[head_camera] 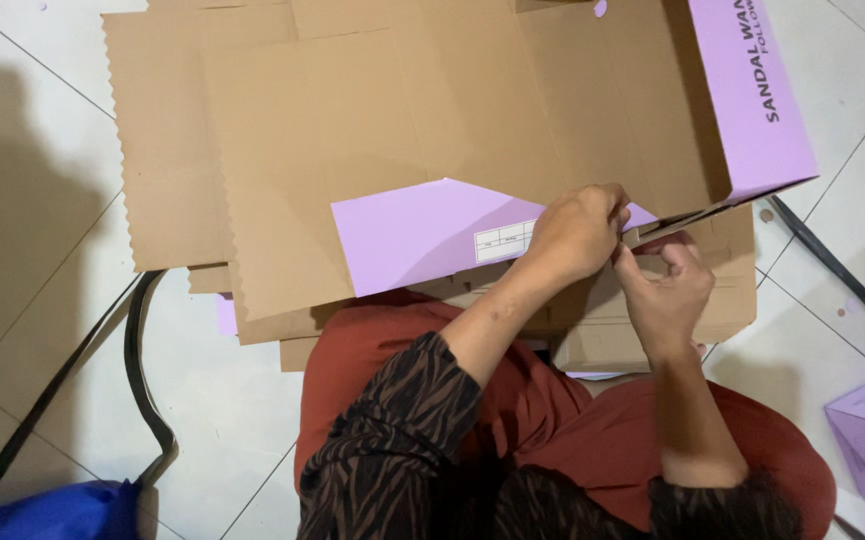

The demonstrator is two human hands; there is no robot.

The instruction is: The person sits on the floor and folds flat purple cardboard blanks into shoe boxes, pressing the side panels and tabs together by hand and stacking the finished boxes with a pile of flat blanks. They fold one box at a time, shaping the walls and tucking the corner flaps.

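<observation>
Right of centre, both my left hand [577, 235] and right hand [664, 285] pinched shut on the cardboard flap [652, 228], its long axis running toward the upper right.

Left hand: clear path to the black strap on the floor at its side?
Probably yes. The left hand is pinching the cardboard flap with the right hand, but nothing blocks the strap.

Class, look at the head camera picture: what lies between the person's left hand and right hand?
Between the left hand and right hand, a narrow edge of the cardboard box flap shows, pinched by both hands.
</observation>
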